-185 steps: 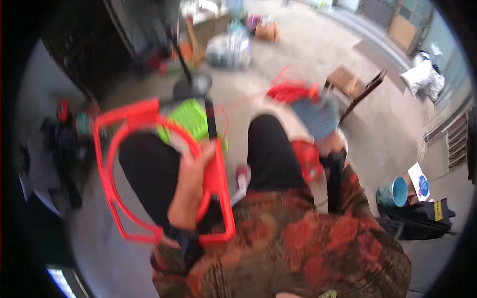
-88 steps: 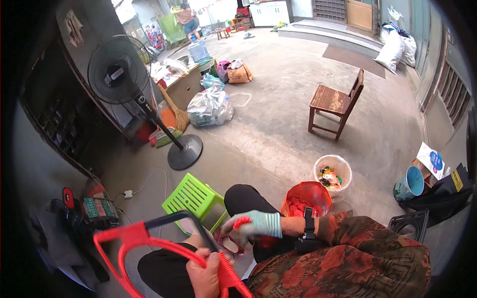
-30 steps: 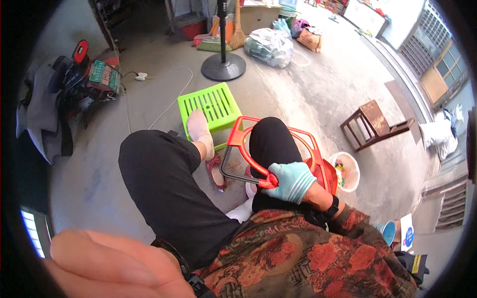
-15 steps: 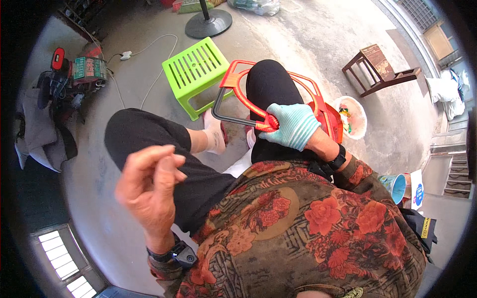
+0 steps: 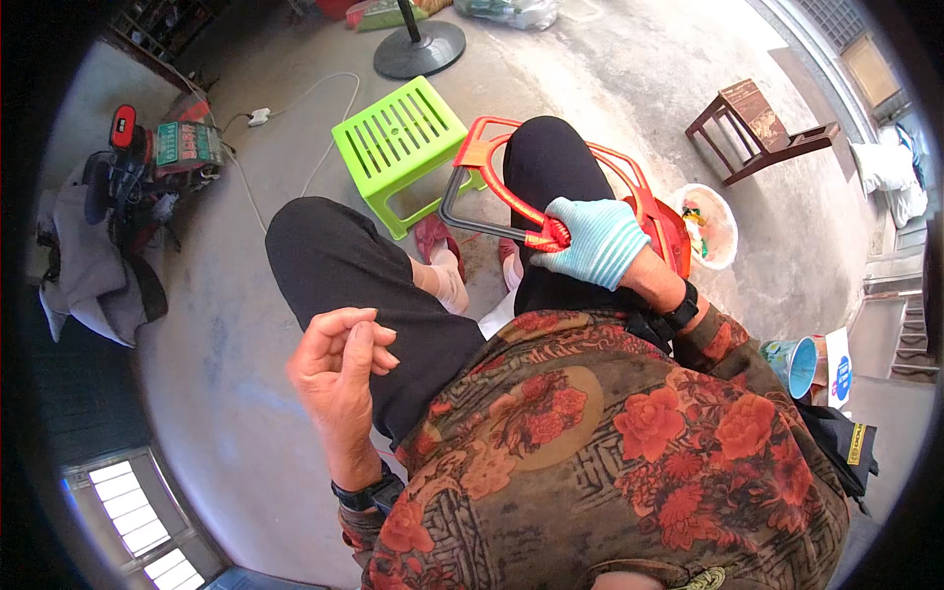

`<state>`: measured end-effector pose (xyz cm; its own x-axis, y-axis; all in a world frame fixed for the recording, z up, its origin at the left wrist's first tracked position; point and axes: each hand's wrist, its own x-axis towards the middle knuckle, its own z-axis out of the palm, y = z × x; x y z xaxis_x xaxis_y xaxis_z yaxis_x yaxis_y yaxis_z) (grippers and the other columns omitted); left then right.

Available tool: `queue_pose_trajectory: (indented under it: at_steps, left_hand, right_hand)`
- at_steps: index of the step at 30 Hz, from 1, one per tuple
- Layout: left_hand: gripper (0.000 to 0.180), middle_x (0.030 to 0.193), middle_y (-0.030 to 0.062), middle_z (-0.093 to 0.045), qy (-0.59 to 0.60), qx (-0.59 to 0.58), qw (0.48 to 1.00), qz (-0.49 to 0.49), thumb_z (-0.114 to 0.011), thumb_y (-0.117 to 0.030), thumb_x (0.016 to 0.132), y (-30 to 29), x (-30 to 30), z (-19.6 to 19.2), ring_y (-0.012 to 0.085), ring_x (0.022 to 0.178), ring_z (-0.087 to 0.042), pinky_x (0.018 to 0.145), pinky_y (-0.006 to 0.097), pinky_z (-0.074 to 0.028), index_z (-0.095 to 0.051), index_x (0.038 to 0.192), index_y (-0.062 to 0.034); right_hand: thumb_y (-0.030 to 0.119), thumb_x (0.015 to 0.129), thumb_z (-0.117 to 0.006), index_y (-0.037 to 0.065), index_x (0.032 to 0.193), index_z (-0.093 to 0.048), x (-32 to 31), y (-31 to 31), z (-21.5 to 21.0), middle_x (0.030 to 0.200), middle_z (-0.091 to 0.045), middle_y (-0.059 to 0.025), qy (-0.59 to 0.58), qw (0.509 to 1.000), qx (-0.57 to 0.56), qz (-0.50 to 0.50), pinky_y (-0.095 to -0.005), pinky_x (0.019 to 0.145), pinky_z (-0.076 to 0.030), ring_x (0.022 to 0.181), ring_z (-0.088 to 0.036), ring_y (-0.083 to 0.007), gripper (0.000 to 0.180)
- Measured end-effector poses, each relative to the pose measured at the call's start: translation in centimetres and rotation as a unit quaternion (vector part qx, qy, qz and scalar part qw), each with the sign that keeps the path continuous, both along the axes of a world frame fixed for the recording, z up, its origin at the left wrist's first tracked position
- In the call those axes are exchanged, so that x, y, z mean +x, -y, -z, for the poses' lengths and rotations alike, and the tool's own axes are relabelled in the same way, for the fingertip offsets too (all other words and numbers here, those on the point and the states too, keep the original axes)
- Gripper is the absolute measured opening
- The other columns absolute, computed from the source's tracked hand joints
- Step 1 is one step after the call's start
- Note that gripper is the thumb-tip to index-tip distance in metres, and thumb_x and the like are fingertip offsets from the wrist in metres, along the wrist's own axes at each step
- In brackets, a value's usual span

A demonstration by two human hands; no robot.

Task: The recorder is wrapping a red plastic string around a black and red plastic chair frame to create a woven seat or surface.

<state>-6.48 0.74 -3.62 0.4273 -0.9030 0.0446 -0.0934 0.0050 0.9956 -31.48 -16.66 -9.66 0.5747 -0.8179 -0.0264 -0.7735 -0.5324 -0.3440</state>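
Observation:
My right hand [image 5: 602,241], in a pale turquoise striped glove, grips one corner of an orange-red frame with a dark metal bar [image 5: 479,153]. Orange-red material is wound thickly at that corner, beside the glove. The frame lies around my right knee, and part of it is hidden behind the leg and hand. My bare left hand [image 5: 339,369] hovers over my left thigh, apart from the frame. Its fingers are curled in and the thumb lies against them; whether something thin is pinched there is too small to see.
A green plastic stool [image 5: 398,133] stands in front of my feet. To the right are a white bucket [image 5: 721,241] with scraps, a brown wooden chair [image 5: 762,128] and a blue bin [image 5: 801,366]. A black round stand base [image 5: 420,51] and a vehicle [image 5: 147,167] are farther off.
My left hand has moved right and slightly down, its fingers still curled. My left knee has come inward, closer to the right one. The right hand keeps its grip on the frame.

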Motion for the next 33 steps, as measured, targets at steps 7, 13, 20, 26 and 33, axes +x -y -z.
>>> queue_pose_trajectory:
  at_steps: [7, 13, 20, 26, 33]
  left_hand:
    - [0.010, 0.076, 0.0083, -0.065, 0.012, 0.000, 1.000, -0.029, -0.055, -0.007, 0.093, -0.7, 0.0, 1.1, 0.0082, 0.055, -0.056, 0.050, 0.019, -0.045, -0.061, 0.097, 0.0007]
    - [0.010, 0.076, 0.0082, -0.066, 0.008, 0.001, 1.000, -0.030, -0.055, -0.007, 0.093, -0.8, 0.3, 1.8, 0.0080, 0.054, -0.056, 0.050, 0.019, -0.045, -0.061, 0.098, 0.0002]
    - [0.009, 0.074, 0.0071, -0.065, -0.011, 0.008, 1.000, -0.027, -0.055, -0.007, 0.093, 0.8, 0.4, 2.6, 0.0080, 0.053, -0.055, 0.049, 0.020, -0.044, -0.061, 0.096, -0.0009]
    - [0.010, 0.069, 0.0069, -0.062, 0.003, 0.041, 0.998, -0.049, -0.057, -0.011, 0.092, 1.0, 0.8, 3.3, 0.0080, 0.050, -0.053, 0.044, 0.021, -0.041, -0.060, 0.092, -0.0015]
    - [0.009, 0.070, 0.0076, -0.063, 0.003, 0.001, 0.996, -0.088, -0.057, -0.011, 0.091, 0.3, 4.6, 6.7, 0.0099, 0.048, -0.055, 0.043, 0.020, -0.043, -0.060, 0.093, -0.0026]
  right_hand:
    - [0.052, 0.070, -0.067, 0.005, 0.079, -0.059, -0.1, -0.4, -0.1, 0.066, -0.061, -0.0195, -0.005, 1.000, 0.001, -0.010, -0.0445, 0.060, -0.050, 0.065, -0.063, -0.0383, 0.049]
    - [0.050, 0.070, -0.069, 0.006, 0.080, -0.058, 0.0, -0.3, 0.4, 0.065, -0.060, -0.0182, -0.002, 1.000, -0.001, -0.011, -0.0434, 0.060, -0.050, 0.065, -0.063, -0.0374, 0.047]
    - [0.049, 0.070, -0.070, 0.009, 0.080, -0.058, 0.0, 0.5, 0.0, 0.065, -0.061, -0.0166, 0.002, 1.000, -0.008, 0.004, -0.0431, 0.058, -0.050, 0.065, -0.063, -0.0359, 0.043]
    - [0.050, 0.075, -0.062, 0.005, 0.077, -0.060, -0.3, 0.3, 0.1, 0.059, -0.060, -0.0179, 0.029, 0.999, 0.003, -0.032, -0.0467, 0.053, -0.049, 0.056, -0.062, -0.0377, 0.045]
    - [0.053, 0.073, -0.064, 0.007, 0.078, -0.059, -1.3, -0.5, 1.2, 0.058, -0.059, -0.0169, 0.051, 0.999, 0.010, 0.001, -0.0445, 0.054, -0.049, 0.058, -0.062, -0.0368, 0.046]
